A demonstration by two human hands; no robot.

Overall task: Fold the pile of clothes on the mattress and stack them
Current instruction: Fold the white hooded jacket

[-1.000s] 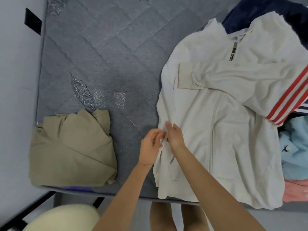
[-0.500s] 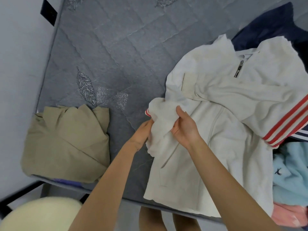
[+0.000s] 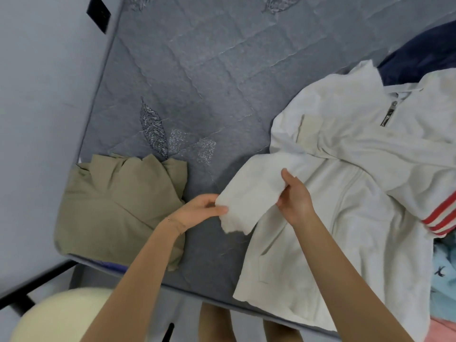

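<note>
My left hand (image 3: 197, 211) pinches the sleeve (image 3: 249, 193) at its end, my right hand (image 3: 293, 201) grips it further along — the white jacket (image 3: 350, 198) lies on the mattress (image 3: 197, 82) beneath my right fingers, the folded khaki garment (image 3: 116, 206) beside my left.

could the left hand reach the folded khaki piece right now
Probably yes: the folded khaki piece lies right beside the left hand, with nothing between them. But that hand is pinching the white jacket's sleeve and would have to let go first.
</note>
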